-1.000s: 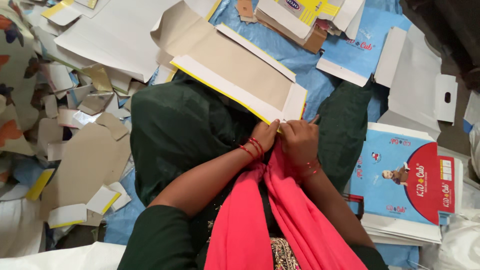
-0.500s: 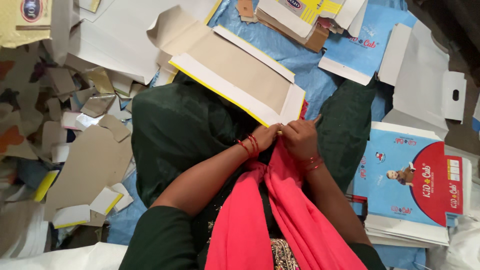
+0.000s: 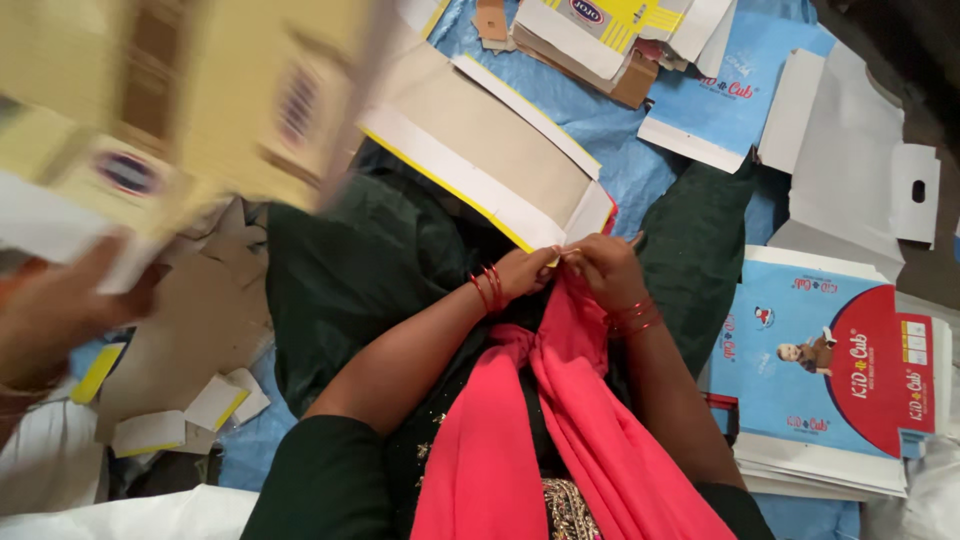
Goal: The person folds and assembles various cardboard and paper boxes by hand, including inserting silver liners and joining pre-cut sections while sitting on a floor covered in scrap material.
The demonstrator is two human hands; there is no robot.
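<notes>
A flat cardboard carton sheet (image 3: 490, 150), brown inside with a yellow and white edge, lies across my lap on dark green cloth. My left hand (image 3: 525, 272) pinches its near corner, red bangles on the wrist. Close beside it, my right hand (image 3: 605, 268) grips the same corner, fingers closed on the edge. A pink scarf (image 3: 560, 440) hangs down between my arms.
Another person's hand (image 3: 60, 310) at the left holds a blurred yellow carton sheet (image 3: 200, 100). A stack of blue and red printed cartons (image 3: 830, 370) lies at the right. White die-cut sheets (image 3: 860, 170) and cardboard scraps (image 3: 190, 400) litter the blue floor sheet (image 3: 620, 140).
A yellow carton sheet held by another person's hand has swept in from the upper left and now fills that corner. My hands stay on the sheet's corner.
</notes>
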